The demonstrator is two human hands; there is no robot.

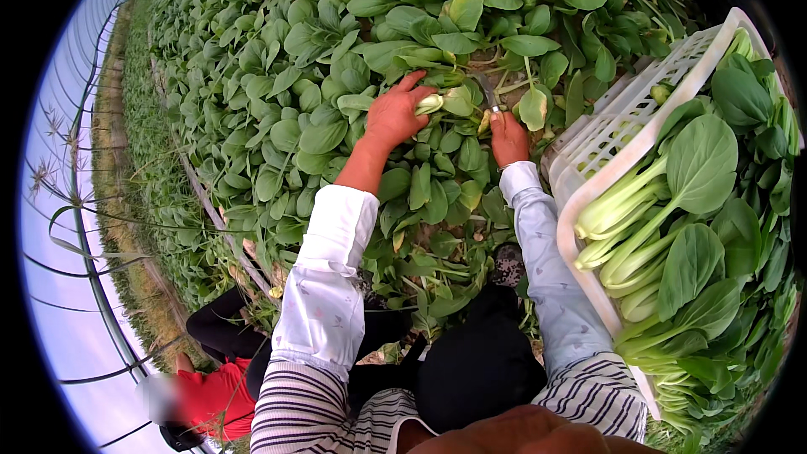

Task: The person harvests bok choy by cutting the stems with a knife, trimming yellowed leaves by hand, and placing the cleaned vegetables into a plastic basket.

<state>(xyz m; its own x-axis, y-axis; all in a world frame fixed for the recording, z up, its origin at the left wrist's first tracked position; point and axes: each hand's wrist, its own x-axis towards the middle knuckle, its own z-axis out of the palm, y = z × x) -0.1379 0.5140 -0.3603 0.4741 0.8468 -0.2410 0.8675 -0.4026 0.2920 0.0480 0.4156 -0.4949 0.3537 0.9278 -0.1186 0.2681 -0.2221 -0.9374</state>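
My left hand point(395, 118) is closed around a bok choy point(429, 104), whose pale base shows beside my fingers. A small curved knife point(486, 91) is in my right hand point(508, 139), its metal blade pointing away from me among the stems. The blade lies a short way right of the bok choy, over a patch of soil and cut-looking leaves. Leaves partly cover the fingertips of my left hand. At my right stands a white plastic crate point(580, 210) heaped with bok choy point(643, 227), their pale stems facing me.
Dense rows of growing bok choy point(319, 59) spread ahead and left. Yellowing leaves point(532, 108) lie near the knife. Another person in a red top point(220, 399) is low at the left, beside a narrow rail point(210, 210). Curved greenhouse hoops point(80, 202) rise at the far left.
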